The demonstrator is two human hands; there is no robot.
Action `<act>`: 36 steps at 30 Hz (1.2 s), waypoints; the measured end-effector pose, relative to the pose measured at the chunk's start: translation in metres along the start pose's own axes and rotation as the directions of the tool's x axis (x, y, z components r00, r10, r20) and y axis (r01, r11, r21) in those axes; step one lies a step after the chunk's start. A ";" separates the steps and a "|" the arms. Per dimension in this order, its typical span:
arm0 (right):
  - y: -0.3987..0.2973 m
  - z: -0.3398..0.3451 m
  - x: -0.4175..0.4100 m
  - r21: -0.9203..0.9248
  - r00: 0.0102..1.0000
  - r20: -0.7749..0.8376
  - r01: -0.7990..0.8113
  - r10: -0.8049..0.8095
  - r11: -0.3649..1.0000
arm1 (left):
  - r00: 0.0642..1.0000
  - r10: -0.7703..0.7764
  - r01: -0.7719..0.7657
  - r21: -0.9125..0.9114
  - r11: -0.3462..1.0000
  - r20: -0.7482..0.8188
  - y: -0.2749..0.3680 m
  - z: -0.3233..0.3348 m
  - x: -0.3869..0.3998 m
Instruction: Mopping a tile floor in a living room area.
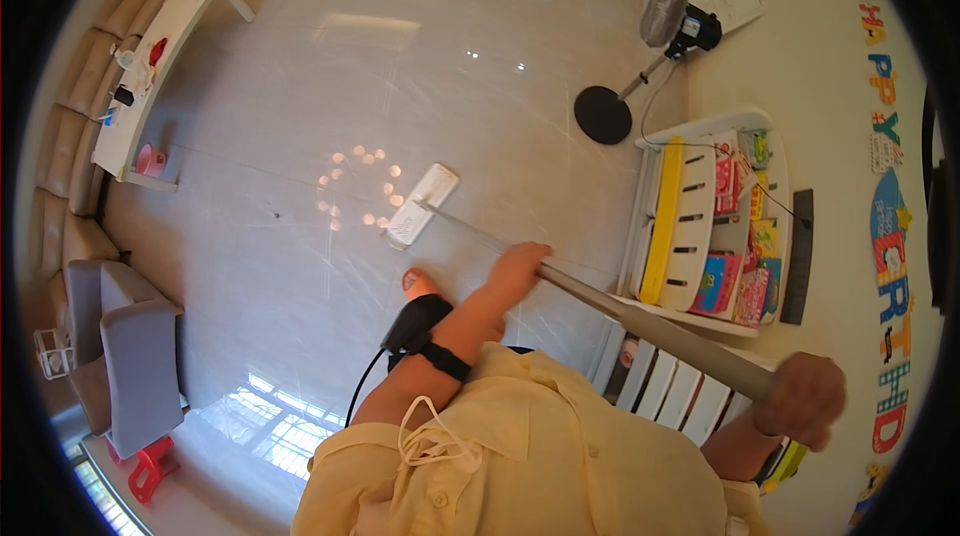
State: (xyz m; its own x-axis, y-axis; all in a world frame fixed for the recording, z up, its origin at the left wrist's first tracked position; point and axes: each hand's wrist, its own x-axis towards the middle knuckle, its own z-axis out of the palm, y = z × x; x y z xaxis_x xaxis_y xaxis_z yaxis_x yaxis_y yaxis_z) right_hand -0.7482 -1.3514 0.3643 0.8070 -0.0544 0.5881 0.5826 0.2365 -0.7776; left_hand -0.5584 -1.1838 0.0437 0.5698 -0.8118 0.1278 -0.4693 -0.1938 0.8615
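A flat mop with a long grey pole (637, 322) slants across the view. Its white rectangular head (424, 206) rests on the glossy tiled floor (285, 115), ahead of my bare foot (418, 285). My left hand (520, 273) is wrapped around the thin lower section of the pole. At the thick upper end, my right hand (799, 401) grips the pole close to my right side. A black device (417, 322) with a cable is strapped to my left forearm.
On the right stand a pedestal fan (604, 115) and a white book rack (686, 228), with a fan cord trailing over the rack. A white table (161, 74), a beige sofa (64, 138), a grey armchair (142, 356) and a red stool (154, 467) line the left. A pink bin (151, 160) sits by the table.
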 end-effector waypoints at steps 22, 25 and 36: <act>0.039 -0.048 0.147 -0.577 0.684 -0.577 0.045 -0.447 0.815 | 0.810 0.212 -0.194 -0.093 0.977 0.547 -0.011 -0.110 0.208; 0.016 -0.042 0.159 -0.684 0.560 -0.611 -0.019 -0.559 0.729 | 0.730 0.257 -0.177 -0.189 0.966 0.633 0.023 -0.078 0.252; 0.067 -0.147 0.197 -0.737 0.639 -0.515 0.011 -0.572 0.676 | 0.619 0.276 -0.297 -0.106 0.949 0.735 -0.007 0.005 0.386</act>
State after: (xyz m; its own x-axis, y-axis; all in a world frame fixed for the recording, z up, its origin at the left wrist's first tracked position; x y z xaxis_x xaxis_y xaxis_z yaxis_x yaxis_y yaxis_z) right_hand -0.5359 -1.4889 0.3947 0.2320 -0.6695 0.7057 0.4744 -0.5555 -0.6829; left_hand -0.3388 -1.4984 0.0843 -0.2725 -0.9611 -0.0444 -0.5436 0.1157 0.8313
